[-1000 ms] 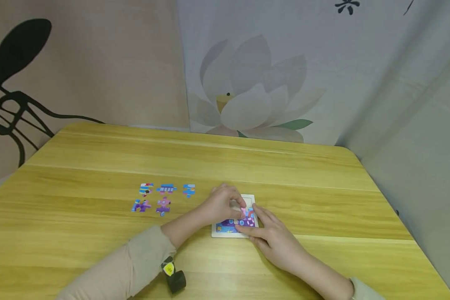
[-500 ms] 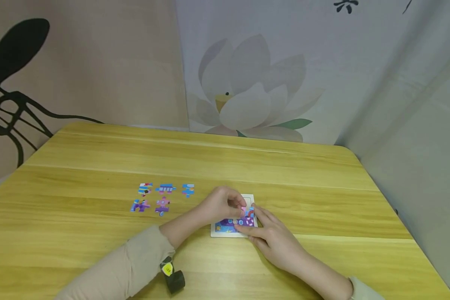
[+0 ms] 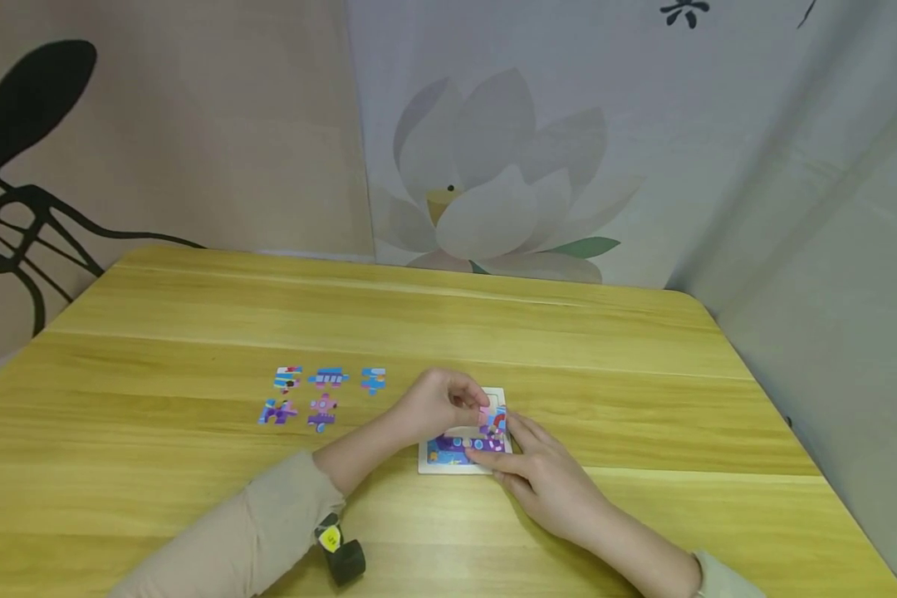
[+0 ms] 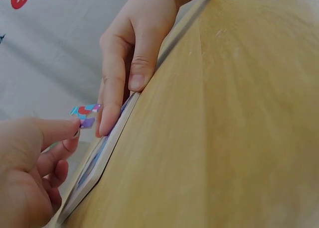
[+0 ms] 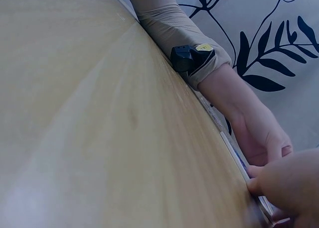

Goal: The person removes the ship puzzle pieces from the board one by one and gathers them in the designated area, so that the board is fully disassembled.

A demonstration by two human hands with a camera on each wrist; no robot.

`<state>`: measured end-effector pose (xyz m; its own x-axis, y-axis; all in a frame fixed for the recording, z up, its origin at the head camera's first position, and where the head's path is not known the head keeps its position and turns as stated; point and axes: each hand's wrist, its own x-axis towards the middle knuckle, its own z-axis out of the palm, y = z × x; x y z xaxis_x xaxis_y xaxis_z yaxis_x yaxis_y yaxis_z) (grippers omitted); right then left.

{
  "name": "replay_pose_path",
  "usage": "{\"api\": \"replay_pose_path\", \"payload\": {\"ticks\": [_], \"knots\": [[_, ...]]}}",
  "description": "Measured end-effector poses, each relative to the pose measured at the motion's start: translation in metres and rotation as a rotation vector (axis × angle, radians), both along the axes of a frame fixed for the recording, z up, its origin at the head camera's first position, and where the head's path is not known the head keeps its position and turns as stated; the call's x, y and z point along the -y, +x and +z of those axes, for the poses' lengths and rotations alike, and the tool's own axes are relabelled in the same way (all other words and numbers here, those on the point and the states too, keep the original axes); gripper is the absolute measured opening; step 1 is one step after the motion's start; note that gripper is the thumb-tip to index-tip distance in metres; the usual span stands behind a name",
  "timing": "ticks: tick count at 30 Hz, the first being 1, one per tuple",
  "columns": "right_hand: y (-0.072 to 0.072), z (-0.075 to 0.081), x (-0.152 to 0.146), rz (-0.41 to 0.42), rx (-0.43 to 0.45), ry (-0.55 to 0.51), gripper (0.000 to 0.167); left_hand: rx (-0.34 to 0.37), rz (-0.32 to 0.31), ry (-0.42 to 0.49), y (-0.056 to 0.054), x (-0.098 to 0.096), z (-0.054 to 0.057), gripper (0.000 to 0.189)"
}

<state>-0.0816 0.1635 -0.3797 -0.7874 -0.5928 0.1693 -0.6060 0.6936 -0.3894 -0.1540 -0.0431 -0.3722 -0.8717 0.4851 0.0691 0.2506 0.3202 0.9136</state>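
Between thumb and fingertips, my left hand (image 3: 437,407) pinches a jigsaw piece (image 4: 89,110) with blue, red and purple print. In the left wrist view the piece is tilted and raised above the puzzle tray (image 3: 448,470), apart from it. Purple and blue pieces (image 3: 448,456) fill the tray's near part; bare board shows farther back, partly hidden by the left hand. My right hand (image 3: 561,490) rests at the tray's right side. Its index finger lies straight across the fitted pieces, and its thumb touches the near edge.
Several loose jigsaw pieces (image 3: 329,378) lie in two rows on the wooden table (image 3: 194,498), left of the tray. A black wrist camera (image 3: 344,561) hangs from the left sleeve, low over the table. Printed curtains (image 3: 523,166) stand behind the table.
My left hand has lifted the jigsaw piece from the tray's right part, and more bare board shows beneath it. The right hand has stayed in place on the tray.
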Motion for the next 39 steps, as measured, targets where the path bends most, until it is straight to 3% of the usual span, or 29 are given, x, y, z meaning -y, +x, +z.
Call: {"api": "replay_pose_path", "payload": {"ticks": [9,19,29,39], "knots": [[-0.001,0.001,0.001,-0.026,0.019,0.017,0.044,0.032,0.043,-0.004,0.002,0.006,0.009,0.008],[0.0,0.001,0.002,-0.047,0.029,0.004,0.043,-0.022,0.044,0.036,0.006,0.025,0.014,0.01],[0.0,0.001,0.002,-0.058,0.036,0.017,0.043,0.013,0.111,0.004,0.011,0.054,0.018,0.009],[0.001,0.001,0.002,-0.065,0.038,0.026,0.043,0.078,0.11,0.005,0.014,0.082,0.019,0.013]]}}
